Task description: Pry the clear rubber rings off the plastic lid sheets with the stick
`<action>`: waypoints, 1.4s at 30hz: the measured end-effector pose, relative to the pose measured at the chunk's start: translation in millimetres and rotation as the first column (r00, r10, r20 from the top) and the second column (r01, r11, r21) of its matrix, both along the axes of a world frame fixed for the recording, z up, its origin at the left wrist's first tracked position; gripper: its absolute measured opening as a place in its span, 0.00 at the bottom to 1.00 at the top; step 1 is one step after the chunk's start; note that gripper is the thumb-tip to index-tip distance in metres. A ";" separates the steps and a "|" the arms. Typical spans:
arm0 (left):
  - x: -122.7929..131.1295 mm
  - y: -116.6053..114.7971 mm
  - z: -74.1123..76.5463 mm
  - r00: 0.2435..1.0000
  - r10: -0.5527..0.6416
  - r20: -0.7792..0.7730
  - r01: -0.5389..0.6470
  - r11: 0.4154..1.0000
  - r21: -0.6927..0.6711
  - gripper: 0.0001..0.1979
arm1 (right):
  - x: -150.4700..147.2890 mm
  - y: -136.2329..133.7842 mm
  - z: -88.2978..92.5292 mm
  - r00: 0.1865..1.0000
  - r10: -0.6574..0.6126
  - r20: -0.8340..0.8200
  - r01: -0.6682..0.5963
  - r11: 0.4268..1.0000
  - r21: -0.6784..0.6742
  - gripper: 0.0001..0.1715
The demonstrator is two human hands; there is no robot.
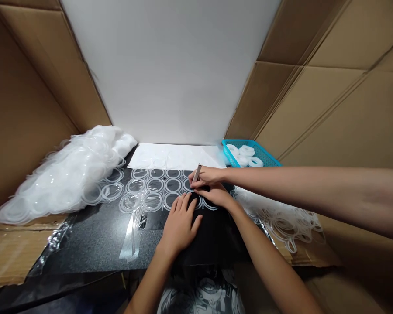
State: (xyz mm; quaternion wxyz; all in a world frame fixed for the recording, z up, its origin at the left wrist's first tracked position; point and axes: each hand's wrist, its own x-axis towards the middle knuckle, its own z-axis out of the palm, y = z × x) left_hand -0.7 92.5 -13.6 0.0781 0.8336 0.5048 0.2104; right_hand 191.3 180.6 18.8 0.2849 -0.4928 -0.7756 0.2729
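A clear plastic sheet of white-rimmed rings in rows (155, 185) lies on the dark tabletop. My left hand (180, 222) rests flat on its near edge, fingers spread and nothing held. My right hand (218, 195) is at the sheet's right end, a digit stretched out to the left. Its other fingers are partly hidden behind another person's hand (207, 175), which reaches in from the right. That hand grips a slim, pale pen-like tool (197, 173), tilted with its lower end at the rings. I cannot make out the tool's tip.
A large heap of translucent rings (75, 170) sits at left. Ring-shaped plastic strips (281, 218) are piled at right. Behind stand a blue basket (267, 157) with white ring bundles (246, 151) and a white sheet (180, 155). Cardboard walls (330, 109) flank the table; a clear strip (130, 237) lies in front.
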 end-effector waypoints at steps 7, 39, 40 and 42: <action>-0.2 -0.4 0.8 1.000 -0.002 -0.004 0.002 1.000 0.000 0.24 | 15.2 -5.5 -11.8 0.997 -0.010 -0.074 0.005 0.997 -0.077 0.25; -0.2 -2.0 3.1 1.000 0.016 -0.025 -0.016 1.000 -0.007 0.26 | 12.8 -86.9 -24.8 0.988 -0.106 0.115 0.075 0.967 0.243 0.16; 0.0 -2.0 2.4 0.999 0.029 -0.029 -0.029 1.000 0.005 0.28 | 11.3 -85.6 -24.6 0.988 -0.091 0.121 0.058 0.966 0.252 0.16; 0.7 -1.9 0.6 0.998 0.055 -0.040 -0.054 0.998 0.024 0.30 | 8.1 -84.0 -24.1 0.990 -0.057 0.127 0.023 0.966 0.256 0.16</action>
